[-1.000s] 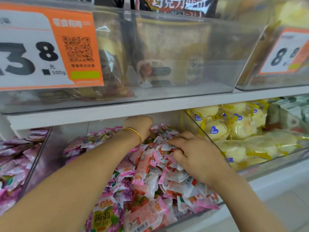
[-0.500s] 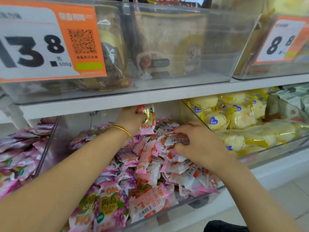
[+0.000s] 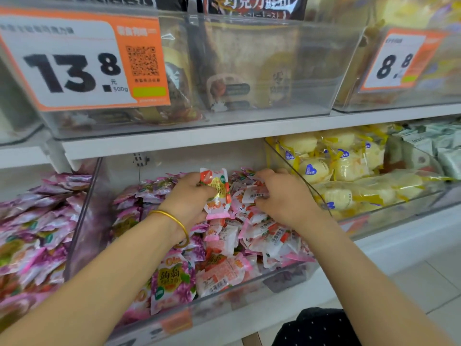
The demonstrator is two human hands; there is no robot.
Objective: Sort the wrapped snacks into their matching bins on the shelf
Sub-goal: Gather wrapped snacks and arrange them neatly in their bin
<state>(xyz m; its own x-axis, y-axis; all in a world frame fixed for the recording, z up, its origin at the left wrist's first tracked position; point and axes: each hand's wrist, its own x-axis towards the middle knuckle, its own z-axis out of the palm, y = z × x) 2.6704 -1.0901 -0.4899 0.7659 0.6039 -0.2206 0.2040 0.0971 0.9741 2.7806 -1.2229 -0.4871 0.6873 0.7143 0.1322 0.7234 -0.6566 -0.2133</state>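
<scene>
A clear middle bin (image 3: 84,213) on the lower shelf holds a mixed heap: purple grape-print packets (image 3: 172,278) on the left, pink-and-orange packets (image 3: 269,238) on the right. My left hand (image 3: 188,198), with a gold bangle at the wrist, is closed on one upright pink-and-orange packet (image 3: 216,193) lifted above the heap. My right hand (image 3: 284,196) lies in the right part of the heap, fingers pinching a white packet with a barcode (image 3: 254,195).
A bin of purple packets (image 3: 37,221) stands to the left. To the right are a bin of yellow wrapped cakes (image 3: 349,171) and pale green packs (image 3: 446,148). The upper shelf edge (image 3: 174,143) hangs close above my hands, carrying clear bins with price signs (image 3: 74,66).
My left hand has pulled a pink-and-orange packet up out of the back of the heap and drawn it toward me. My right hand has stayed in the heap, gripping a barcoded packet.
</scene>
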